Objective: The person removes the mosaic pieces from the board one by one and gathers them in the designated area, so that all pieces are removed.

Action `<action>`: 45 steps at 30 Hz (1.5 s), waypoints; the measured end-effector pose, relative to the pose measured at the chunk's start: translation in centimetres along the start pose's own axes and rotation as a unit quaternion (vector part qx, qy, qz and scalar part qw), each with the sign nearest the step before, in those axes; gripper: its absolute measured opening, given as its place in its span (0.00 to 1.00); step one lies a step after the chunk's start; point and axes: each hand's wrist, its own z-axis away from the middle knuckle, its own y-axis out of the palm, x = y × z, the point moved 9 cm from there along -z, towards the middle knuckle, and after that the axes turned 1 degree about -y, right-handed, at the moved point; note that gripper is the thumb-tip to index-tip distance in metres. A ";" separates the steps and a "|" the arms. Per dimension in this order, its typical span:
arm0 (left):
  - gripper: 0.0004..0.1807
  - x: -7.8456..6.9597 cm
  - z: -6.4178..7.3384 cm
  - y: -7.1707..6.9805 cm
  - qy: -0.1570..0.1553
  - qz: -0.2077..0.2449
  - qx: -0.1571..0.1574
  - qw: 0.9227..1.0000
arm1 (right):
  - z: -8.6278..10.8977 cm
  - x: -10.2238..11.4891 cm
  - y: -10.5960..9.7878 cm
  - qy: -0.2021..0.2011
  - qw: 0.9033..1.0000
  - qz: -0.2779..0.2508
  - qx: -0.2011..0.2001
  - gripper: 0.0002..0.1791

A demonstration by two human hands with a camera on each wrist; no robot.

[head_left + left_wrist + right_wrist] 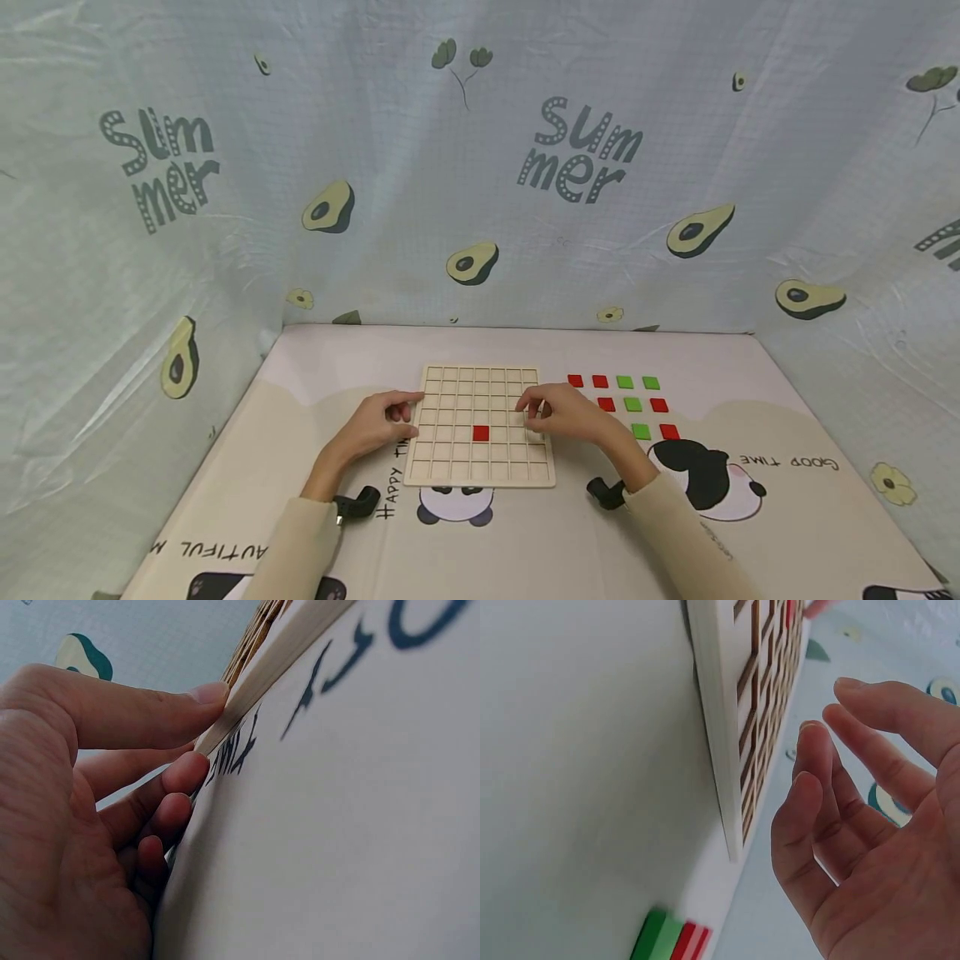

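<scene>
A pale wooden grid board (450, 454) lies in front of me, with one red square tile (481, 433) in a cell below its middle. My left hand (375, 421) touches the board's left edge with thumb and index finger spread along it. In the left wrist view, the fingertips of the left hand (112, 772) meet the side of the wooden rim (262, 671). Over the right part of the board is my right hand (566, 412), its fingers loosely bent. The right wrist view shows nothing between the fingers of the right hand (877, 825), beside the board (716, 727).
To the right of the board, red tiles (600, 382) and green tiles (633, 404) lie in loose rows on the printed tablecloth (315, 367). A light curtain (390, 150) with avocado prints stands behind the table and at both sides.
</scene>
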 end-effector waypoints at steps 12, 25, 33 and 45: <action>0.34 0.2 -0.1 0.1 -0.002 -0.004 -0.001 1.000 | -2.6 1.9 2.4 -0.017 1.000 0.011 0.018 0.09; 0.34 0.1 -0.1 0.2 0.001 -0.002 0.001 1.000 | -3.9 2.6 3.6 -0.025 0.999 0.008 0.034 0.10; 0.34 0.1 -0.1 0.2 -0.002 -0.002 0.002 1.000 | -4.2 2.7 4.0 -0.011 0.999 0.012 0.038 0.10; 0.34 0.1 -0.2 0.1 0.001 0.000 0.002 1.000 | -4.8 2.7 4.5 -0.018 0.998 0.038 0.045 0.08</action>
